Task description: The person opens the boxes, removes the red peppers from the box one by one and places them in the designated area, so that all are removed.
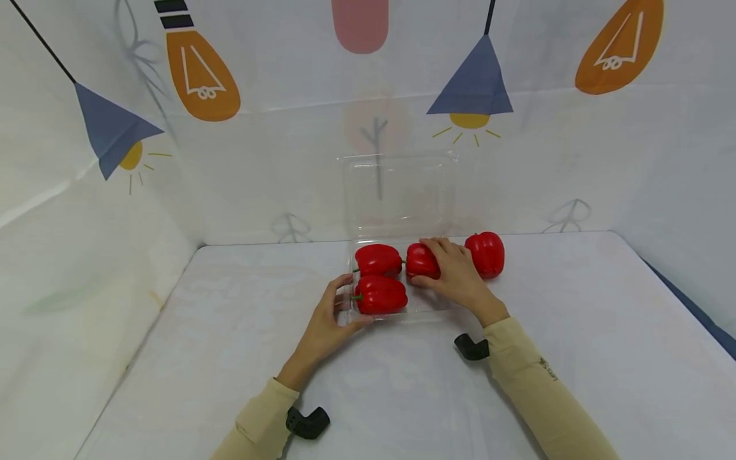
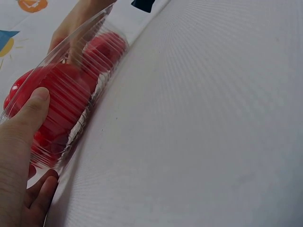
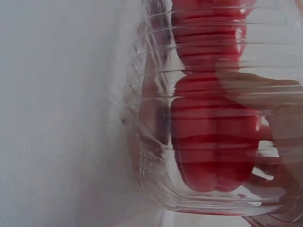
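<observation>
In the head view, two red peppers (image 1: 378, 260) (image 1: 382, 294) lie one behind the other in the left half of a clear plastic container (image 1: 428, 315). My left hand (image 1: 323, 329) grips its left end, thumb at the front corner. My right hand (image 1: 457, 271) holds a third red pepper (image 1: 421, 261) between thumb and fingers, within the container's right half. The left wrist view shows my left thumb over the container wall, beside a pepper (image 2: 59, 90). Through the ribbed wall in the right wrist view, my right hand (image 3: 265, 99) touches a pepper (image 3: 215, 142).
Another red pepper (image 1: 486, 255) stands on the white table (image 1: 575, 332), right of the container and behind my right hand. The container's clear lid (image 1: 399, 191) stands raised at the back, near the patterned cloth wall (image 1: 276, 160). Black curved pieces (image 1: 471, 347) (image 1: 308, 423) sit at both wrists.
</observation>
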`<state>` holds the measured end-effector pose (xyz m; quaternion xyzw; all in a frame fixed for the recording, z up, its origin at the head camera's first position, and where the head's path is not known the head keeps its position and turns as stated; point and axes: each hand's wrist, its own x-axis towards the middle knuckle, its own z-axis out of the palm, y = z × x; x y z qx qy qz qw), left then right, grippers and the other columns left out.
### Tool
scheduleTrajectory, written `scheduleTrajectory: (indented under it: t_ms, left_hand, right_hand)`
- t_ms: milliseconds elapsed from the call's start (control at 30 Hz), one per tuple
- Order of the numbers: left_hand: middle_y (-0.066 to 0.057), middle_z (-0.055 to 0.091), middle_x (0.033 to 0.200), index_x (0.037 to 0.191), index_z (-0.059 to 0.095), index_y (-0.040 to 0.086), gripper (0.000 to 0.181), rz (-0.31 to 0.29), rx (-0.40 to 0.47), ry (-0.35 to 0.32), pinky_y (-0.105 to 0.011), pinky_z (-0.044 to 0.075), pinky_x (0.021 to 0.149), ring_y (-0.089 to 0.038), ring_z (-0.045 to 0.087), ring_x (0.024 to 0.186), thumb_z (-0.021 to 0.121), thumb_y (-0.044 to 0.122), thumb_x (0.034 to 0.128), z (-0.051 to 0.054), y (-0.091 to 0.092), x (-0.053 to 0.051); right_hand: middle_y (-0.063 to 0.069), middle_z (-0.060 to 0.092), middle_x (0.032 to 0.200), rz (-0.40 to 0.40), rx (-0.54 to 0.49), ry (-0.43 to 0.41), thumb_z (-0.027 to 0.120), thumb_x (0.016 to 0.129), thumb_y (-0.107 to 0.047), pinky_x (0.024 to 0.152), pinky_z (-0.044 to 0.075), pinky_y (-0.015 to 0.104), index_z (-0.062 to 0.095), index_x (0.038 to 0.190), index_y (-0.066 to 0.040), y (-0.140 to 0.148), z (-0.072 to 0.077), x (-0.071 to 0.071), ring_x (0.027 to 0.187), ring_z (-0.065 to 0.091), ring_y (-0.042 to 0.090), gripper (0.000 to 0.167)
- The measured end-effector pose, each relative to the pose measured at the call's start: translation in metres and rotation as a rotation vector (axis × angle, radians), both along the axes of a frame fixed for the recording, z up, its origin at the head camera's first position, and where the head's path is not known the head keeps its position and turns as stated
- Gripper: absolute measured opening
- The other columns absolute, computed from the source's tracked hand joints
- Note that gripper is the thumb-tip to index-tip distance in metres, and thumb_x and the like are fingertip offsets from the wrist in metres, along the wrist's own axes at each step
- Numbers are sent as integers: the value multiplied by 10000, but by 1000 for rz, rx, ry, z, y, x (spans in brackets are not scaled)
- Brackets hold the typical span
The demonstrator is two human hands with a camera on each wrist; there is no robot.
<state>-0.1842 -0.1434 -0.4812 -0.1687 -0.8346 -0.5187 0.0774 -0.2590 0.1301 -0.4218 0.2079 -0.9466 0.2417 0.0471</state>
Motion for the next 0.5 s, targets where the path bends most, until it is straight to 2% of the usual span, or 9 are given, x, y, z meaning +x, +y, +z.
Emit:
scheduleTrajectory:
  t_ms: [67,267,500]
  left_hand:
    - [41,411,1439,1433,302,241,839,-4,5,-1,-370,515,961,-217,536,1209,791,331,756,5,1,3]
    - [-129,428,1429,1421,326,64,819,-13,12,-15,-460,501,963,-318,540,1205,795,147,755,35,8,17]
    - [-137,430,1425,1419,326,53,815,-11,4,-2,-460,506,955,-319,546,1196,793,140,756,36,8,17]
  right_hand:
    - [124,429,1379,-3,0,2,763,758,-406,1077,279,564,365,1405,-154,0,0,0,1264,393,314,800]
    - [128,432,1378,-11,6,15,767,757,-391,1074,294,571,375,1403,-150,0,-1,0,1262,398,319,793]
    - [119,469,1316,-27,4,73,755,760,-414,1037,366,552,423,1378,-147,-1,-3,2,1206,450,310,750]
